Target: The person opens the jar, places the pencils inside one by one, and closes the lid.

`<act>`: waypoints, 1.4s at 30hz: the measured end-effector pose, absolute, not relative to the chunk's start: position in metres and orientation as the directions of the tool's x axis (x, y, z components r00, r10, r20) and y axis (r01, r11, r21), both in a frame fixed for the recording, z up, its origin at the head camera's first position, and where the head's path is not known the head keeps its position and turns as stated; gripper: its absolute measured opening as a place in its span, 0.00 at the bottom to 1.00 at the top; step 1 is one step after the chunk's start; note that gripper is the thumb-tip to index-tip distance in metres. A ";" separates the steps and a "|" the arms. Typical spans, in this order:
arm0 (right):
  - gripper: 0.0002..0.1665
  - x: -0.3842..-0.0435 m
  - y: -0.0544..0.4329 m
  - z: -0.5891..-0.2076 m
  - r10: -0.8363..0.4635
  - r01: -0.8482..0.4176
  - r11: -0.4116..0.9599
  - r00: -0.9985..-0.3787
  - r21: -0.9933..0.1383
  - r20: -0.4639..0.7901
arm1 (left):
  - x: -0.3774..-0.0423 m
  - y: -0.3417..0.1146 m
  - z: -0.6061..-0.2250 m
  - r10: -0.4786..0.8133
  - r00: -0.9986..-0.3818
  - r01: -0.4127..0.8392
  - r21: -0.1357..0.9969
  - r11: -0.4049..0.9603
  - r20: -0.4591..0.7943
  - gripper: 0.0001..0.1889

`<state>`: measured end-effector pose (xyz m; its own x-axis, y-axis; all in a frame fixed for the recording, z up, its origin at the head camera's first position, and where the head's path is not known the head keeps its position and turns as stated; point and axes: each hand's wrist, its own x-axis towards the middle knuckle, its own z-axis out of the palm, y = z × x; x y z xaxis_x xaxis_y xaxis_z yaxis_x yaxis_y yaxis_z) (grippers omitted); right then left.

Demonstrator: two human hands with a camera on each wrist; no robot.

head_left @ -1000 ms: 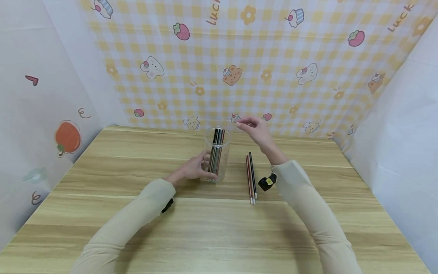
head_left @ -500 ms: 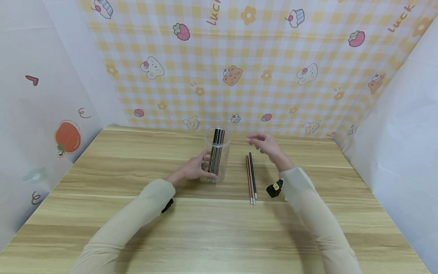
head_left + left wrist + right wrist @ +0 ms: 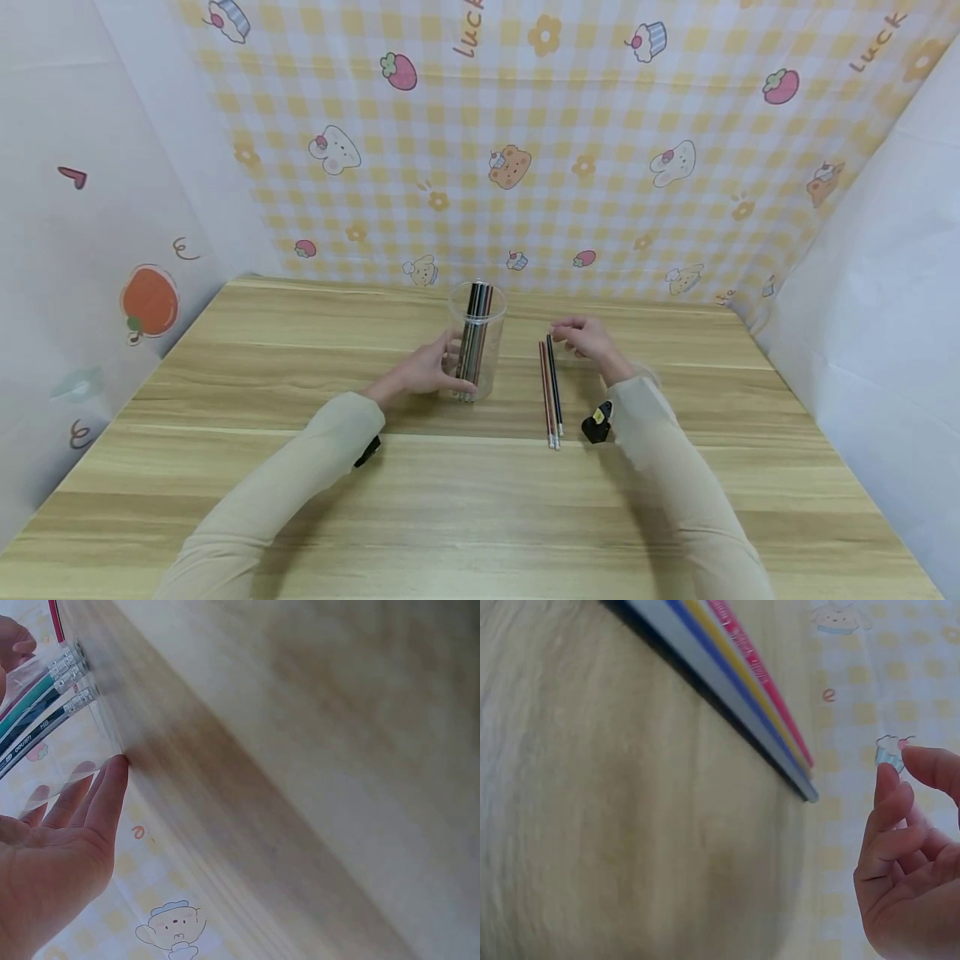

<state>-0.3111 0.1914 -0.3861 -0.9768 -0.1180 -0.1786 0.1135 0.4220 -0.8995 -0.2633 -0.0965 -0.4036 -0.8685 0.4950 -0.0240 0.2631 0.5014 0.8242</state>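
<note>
My left hand (image 3: 427, 367) holds a clear plastic cup (image 3: 491, 350) low on its side, with the thumb in front. Inside stand several pencils (image 3: 475, 333), leaning slightly; in the left wrist view their silver-capped ends (image 3: 71, 671) are at the cup's bottom. To the right of the cup, a few loose pencils (image 3: 551, 392) lie side by side on the table, white erasers toward me. My right hand (image 3: 588, 337) is over their far ends, fingers bent and holding nothing. In the right wrist view, thumb and forefinger are slightly apart, away from the pencil tips (image 3: 810, 791).
The wooden table (image 3: 480, 508) runs back to a yellow checked cloth (image 3: 420, 125) hung behind the cup. White cloth walls (image 3: 885, 250) stand at the left and right sides.
My right hand has moved from beside the cup's rim to the right and down, toward the loose pencils. The left hand and the cup have stayed in place.
</note>
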 end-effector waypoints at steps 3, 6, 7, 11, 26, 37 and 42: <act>0.20 -0.311 0.191 -0.389 -0.099 0.115 0.428 -0.980 -0.896 -0.173 | -0.263 -0.096 -0.403 0.493 -0.870 0.260 0.826 0.501 -0.026 0.45; 0.20 -0.311 0.191 -0.390 -0.085 0.123 0.427 -0.981 -0.896 -0.175 | -0.263 -0.096 -0.403 0.489 -0.872 0.258 0.824 0.505 -0.027 0.46; 0.19 -0.311 0.191 -0.391 -0.079 0.128 0.423 -0.981 -0.897 -0.178 | -0.263 -0.096 -0.403 0.488 -0.872 0.258 0.822 0.508 -0.028 0.46; 0.18 -0.313 0.191 -0.395 -0.066 0.142 0.398 -0.981 -0.906 -0.182 | -0.263 -0.096 -0.403 0.487 -0.873 0.257 0.818 0.514 -0.032 0.46; 0.12 -0.324 0.184 -0.409 0.008 0.156 0.510 -0.984 -0.846 -0.177 | -0.262 -0.095 -0.403 0.485 -0.874 0.245 0.834 0.495 -0.031 0.45; 0.11 -0.327 0.176 -0.407 0.046 0.192 0.603 -0.977 -0.774 -0.206 | -0.262 -0.095 -0.405 0.482 -0.876 0.253 0.831 0.495 -0.020 0.45; 0.09 -0.323 0.173 -0.404 0.055 0.176 0.648 -0.981 -0.741 -0.185 | -0.263 -0.095 -0.406 0.480 -0.877 0.252 0.833 0.493 -0.019 0.45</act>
<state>-0.3232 0.1728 -0.4036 -0.9812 0.0547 -0.1851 0.1759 0.6479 -0.7412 -0.2627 -0.0946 -0.4056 -0.8772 0.4797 -0.0192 0.2515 0.4933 0.8327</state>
